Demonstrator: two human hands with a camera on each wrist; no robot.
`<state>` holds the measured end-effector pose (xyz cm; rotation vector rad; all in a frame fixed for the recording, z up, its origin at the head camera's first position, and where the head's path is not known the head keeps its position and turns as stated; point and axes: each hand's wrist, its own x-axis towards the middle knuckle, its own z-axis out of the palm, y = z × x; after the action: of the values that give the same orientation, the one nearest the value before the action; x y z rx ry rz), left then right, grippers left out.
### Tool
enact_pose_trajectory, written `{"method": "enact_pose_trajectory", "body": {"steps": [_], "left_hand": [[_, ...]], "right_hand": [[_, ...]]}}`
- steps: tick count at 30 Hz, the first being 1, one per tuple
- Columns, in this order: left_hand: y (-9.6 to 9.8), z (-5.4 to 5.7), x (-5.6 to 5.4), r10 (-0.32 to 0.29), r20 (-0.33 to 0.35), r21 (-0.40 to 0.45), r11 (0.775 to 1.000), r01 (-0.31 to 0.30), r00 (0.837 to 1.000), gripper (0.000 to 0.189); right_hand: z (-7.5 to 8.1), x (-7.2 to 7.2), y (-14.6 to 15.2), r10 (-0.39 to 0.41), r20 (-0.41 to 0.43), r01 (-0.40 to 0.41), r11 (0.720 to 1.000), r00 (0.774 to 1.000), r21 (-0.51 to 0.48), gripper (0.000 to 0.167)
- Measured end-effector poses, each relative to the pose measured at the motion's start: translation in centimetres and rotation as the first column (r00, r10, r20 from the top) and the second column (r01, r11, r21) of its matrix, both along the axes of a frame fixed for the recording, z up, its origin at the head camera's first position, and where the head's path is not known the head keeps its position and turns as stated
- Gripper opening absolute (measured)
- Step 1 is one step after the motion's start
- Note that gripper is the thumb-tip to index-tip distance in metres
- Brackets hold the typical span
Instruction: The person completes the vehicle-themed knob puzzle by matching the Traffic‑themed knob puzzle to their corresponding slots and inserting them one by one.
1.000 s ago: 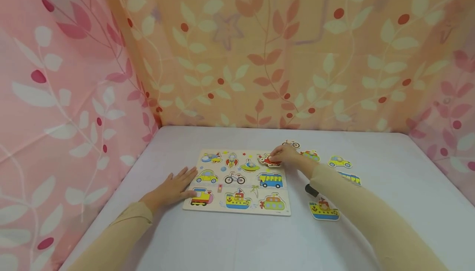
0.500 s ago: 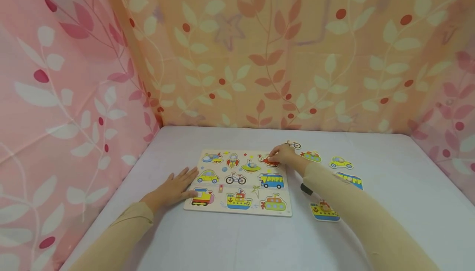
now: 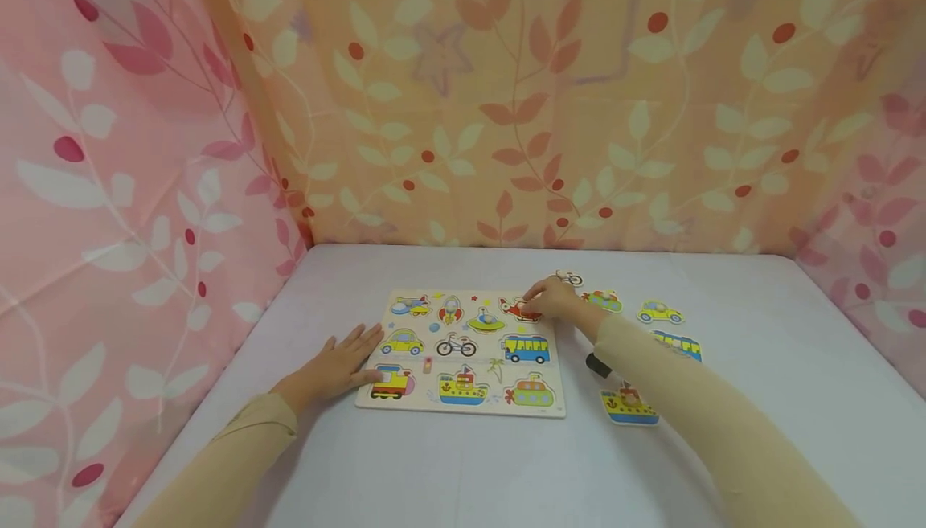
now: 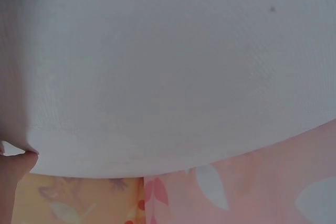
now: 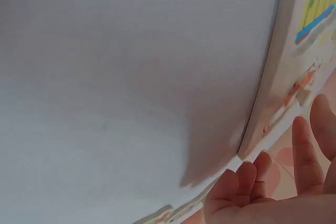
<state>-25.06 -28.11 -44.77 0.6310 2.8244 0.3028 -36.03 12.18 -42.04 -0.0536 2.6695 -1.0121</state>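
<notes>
A wooden peg puzzle board (image 3: pixel 477 405) with vehicle pictures lies flat on the table. My left hand (image 3: pixel 333 366) rests at its left edge with fingers spread, the thumb over the printed train (image 3: pixel 391 384). Only a bit of that hand (image 4: pixel 18 169) shows in the left wrist view. At the board's top right corner my right hand (image 3: pixel 555 303) pinches the red helicopter puzzle piece (image 3: pixel 515 309) with thumb and index finger. That piece (image 5: pixel 300 88) lies over its place, close against the board, in the right wrist view; the other fingers (image 5: pixel 262 167) are bent beside the board's edge.
Loose pieces lie right of the board: a bicycle (image 3: pixel 569 278), a submarine (image 3: pixel 603 300), a yellow car (image 3: pixel 660 313), a bus (image 3: pixel 680 343) partly under the right sleeve, and a boat (image 3: pixel 626 406). Patterned curtains (image 3: pixel 521 110) stand behind the table and at its sides.
The right hand stays at the helicopter piece, which has shifted slightly and sits straighter over its place. The left hand has not moved.
</notes>
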Motion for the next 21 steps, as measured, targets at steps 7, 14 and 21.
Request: {"method": "enact_pose_trajectory", "body": {"steps": [7,14,21], "left_hand": [[0.2,0.2,0.2,0.011,0.007,0.015,1.000,-0.011,1.000,0.089],[0.1,0.1,0.0,0.011,0.016,0.019,1.000,-0.012,1.000,0.089],[0.0,-0.2,-0.1,0.012,0.014,0.013,1.000,-0.012,1.000,0.090]], "right_hand": [[2.4,1.3,1.8,0.069,-0.086,-0.071,0.997,0.994,-0.018,0.034],[4.5,2.5,4.0,0.073,-0.087,-0.083,0.989,0.994,-0.121,0.036],[5.7,3.6,6.1,0.078,-0.078,-0.083,0.995,0.994,-0.062,0.036]]}}
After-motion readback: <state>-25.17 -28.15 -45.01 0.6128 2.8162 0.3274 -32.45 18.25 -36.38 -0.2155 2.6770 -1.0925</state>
